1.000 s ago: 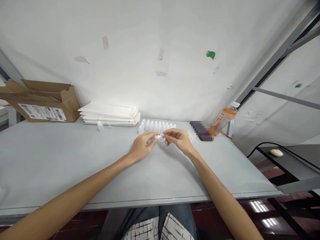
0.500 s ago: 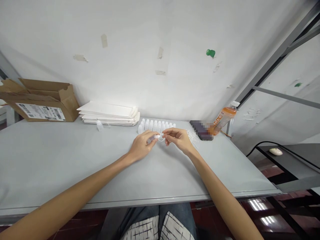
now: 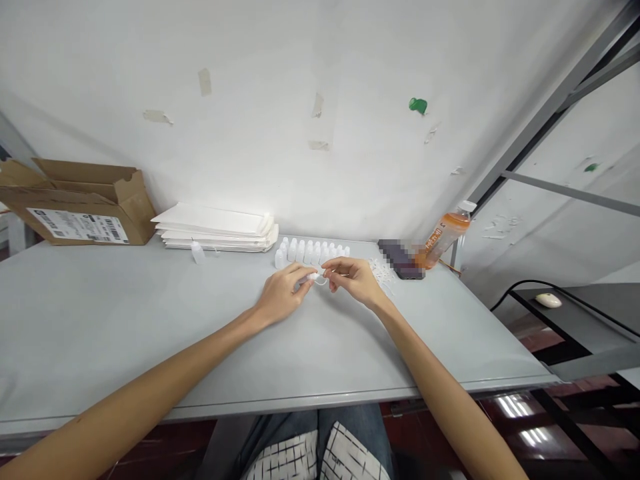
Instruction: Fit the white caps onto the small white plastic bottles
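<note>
A small white needle-tip squeeze bottle [image 3: 312, 276] lies sideways in my left hand [image 3: 281, 295], its body mostly hidden by the fingers and its top pointing right. My right hand [image 3: 356, 280] pinches at the bottle's tip, thumb and forefinger pressed together. A thin white cap strap [image 3: 321, 283] curves from the bottle's neck to these right fingertips; what they cover is too small to make out. Behind the hands stand several white squeeze bottles [image 3: 309, 251] in rows. Apart at the left, one bottle with a needle tip [image 3: 198, 253] stands slightly tilted.
Small white pieces [image 3: 383, 272] lie scattered right of my right hand, beside a dark phone [image 3: 403, 260]. An orange drink bottle [image 3: 445, 237] leans there. White envelopes [image 3: 215, 227] are stacked at the wall, next to an open cardboard box [image 3: 90, 207]. The grey table [image 3: 210, 360] ends before my lap.
The whole view has shifted very slightly. The bottle in my left hand has turned a little and less of its body shows. Both hands stay close together in the same place.
</note>
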A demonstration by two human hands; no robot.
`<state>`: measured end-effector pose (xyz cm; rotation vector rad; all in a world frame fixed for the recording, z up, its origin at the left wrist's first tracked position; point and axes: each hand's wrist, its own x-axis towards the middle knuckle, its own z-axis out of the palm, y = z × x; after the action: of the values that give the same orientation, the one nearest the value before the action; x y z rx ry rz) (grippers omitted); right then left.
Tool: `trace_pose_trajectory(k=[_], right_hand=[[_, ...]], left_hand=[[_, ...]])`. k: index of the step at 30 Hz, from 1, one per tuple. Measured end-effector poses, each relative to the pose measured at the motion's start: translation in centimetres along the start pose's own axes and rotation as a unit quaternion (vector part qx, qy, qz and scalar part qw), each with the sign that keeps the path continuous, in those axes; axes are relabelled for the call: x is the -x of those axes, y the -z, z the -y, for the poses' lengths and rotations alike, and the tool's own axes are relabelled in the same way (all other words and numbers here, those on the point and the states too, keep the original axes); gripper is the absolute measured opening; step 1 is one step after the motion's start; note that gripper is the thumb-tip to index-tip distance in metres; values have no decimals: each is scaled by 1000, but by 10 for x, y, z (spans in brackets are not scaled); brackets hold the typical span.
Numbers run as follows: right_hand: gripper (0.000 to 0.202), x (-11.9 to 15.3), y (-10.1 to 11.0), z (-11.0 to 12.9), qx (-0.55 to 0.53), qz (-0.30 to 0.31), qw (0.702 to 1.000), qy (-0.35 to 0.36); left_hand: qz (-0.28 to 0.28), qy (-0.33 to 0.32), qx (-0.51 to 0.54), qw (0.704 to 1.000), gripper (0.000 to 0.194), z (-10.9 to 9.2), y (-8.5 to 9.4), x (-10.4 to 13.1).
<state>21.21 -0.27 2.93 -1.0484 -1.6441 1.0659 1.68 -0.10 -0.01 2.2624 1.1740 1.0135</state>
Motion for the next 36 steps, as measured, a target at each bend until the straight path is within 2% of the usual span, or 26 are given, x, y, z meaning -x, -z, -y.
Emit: trace_pose_trajectory(k=[4,9,13,16,20,23,24,28,30,36], right_hand=[[23,0,-1,-1,25,9,1000,-8],[29,-1,11,6,5,-50,998,24],[32,-2,19,4,41,-100,994,35],[31,-4,19,-5,92,-109,989,41],[27,-5,15,-15,171,-92,978,78],[25,-5,14,-15,216,-86,967,107],[25,-5,14,-15,227,-86,963,115],[23,-4,15,-11,256,-80,954,135],[22,-4,15,-10,266,-76,951,142],[20,-2,14,-10,287,-66,944,147]], left_hand=[[14,-9,-51,999,30,-2,0,1],[-10,-14,-73,997,30,-1,7,-2],[-69,-9,-94,993,26,0,19,-8],[-120,1,-95,988,24,1,35,-10],[-208,60,-84,973,28,10,61,-4],[-284,112,-63,950,30,26,79,5],[-293,131,-58,945,31,33,84,8],[-267,198,-46,942,30,59,93,19],[-261,231,-80,934,28,68,93,22],[-253,277,-153,914,23,84,89,21]])
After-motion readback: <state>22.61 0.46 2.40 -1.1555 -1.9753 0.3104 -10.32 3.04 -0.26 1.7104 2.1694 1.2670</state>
